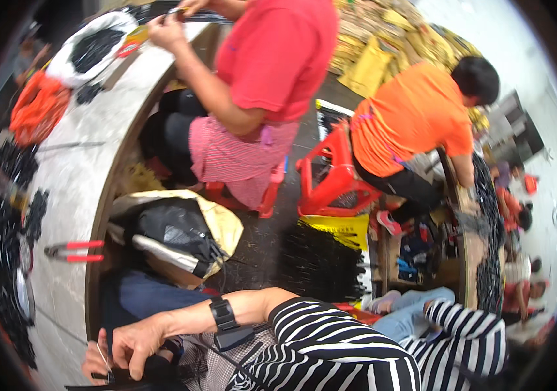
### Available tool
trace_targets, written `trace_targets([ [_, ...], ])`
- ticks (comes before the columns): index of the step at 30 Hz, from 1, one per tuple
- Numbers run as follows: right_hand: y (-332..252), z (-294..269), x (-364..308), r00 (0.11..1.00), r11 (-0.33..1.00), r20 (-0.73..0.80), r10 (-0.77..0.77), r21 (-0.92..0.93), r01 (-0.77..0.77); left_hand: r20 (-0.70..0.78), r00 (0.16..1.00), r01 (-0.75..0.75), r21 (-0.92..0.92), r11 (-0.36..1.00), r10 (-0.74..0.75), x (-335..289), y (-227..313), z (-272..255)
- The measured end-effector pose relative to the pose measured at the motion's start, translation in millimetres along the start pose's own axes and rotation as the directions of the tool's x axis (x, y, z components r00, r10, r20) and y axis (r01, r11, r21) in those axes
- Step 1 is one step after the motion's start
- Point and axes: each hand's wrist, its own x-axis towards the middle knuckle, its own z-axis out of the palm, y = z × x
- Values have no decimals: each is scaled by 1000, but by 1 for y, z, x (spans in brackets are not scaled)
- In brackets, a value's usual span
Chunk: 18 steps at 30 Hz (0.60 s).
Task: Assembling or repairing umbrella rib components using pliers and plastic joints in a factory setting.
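My right hand (136,343) comes in from the lower edge, with a striped sleeve and a dark watch (224,314) on its wrist. Its fingers are bent and pressed together over a dark piece low in the picture. My left hand (95,360) is just beyond it, fingers curled, at the near end of the grey table (63,189). A thin pale line runs between the two hands to a small black end. What each hand grips is too small and partly hidden to name. Pliers (75,251) with red handles lie on the table, apart from both hands.
Black strips (1,260) cover the table's far left side. A red bag (40,107) and a white sack (96,49) stand farther along. A cream sack (226,225) rests beside the table. Co-workers in pink-red (285,58) and orange (415,124) sit near red stools (331,173).
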Motion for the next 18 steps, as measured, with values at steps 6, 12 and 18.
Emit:
trace_targets([
  [6, 15, -15, 6, 992, 990, -93, -90, 98, 99, 71, 997, 13, -257, 966, 5, 48, 10, 21],
  [12, 12, -34, -12, 982, 982, -183, -43, 173, 75, 66, 995, 94, -467, 879, -71, 59, 34, 34],
  [18, 1, -40, -26, 969, 979, -244, -46, 184, 92, 66, 983, 172, -655, 736, -171, 51, 52, 33],
])
